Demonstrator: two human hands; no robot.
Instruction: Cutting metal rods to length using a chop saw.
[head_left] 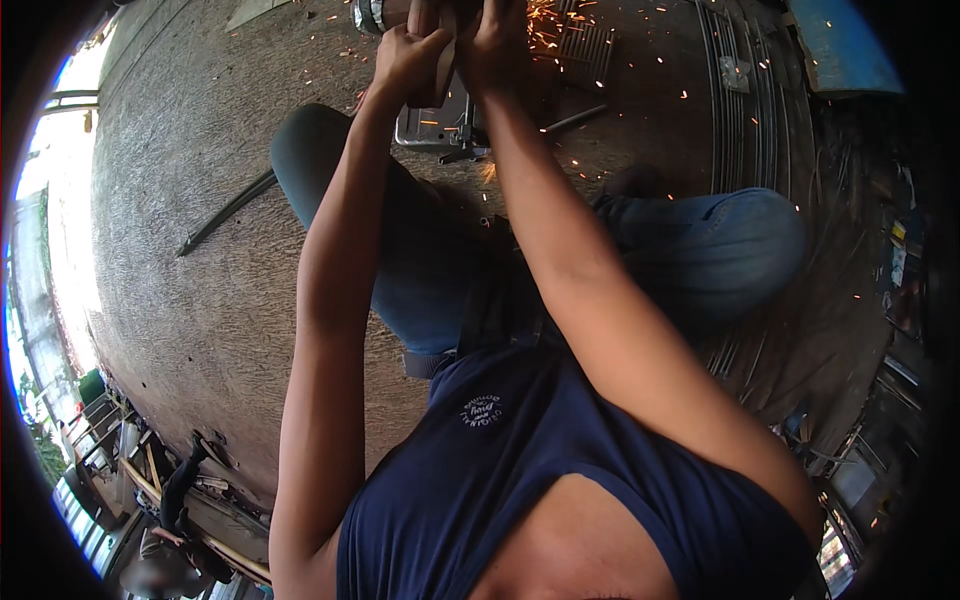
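Observation:
At the top edge, my left hand (408, 62) is closed round a reddish-brown part (430, 92) of what looks like a cut-off saw. My right hand (490, 42) grips the same machine just beside it; its fingers are partly cut off by the frame and in shadow. A silver-banded round housing (369, 15) sticks out to the left of my hands. Under them lies a grey metal base (420, 127) with a clamp-like fitting (466, 132). Orange sparks (545, 25) spray out to the right. The cutting point itself is hidden.
My bent knees flank the machine. A dark metal bar (228, 212) lies on the rough floor at left. Long thin metal rods (740, 120) and a blue panel (850, 45) are at the far right. A person in dark clothing (180, 500) and clutter are at lower left.

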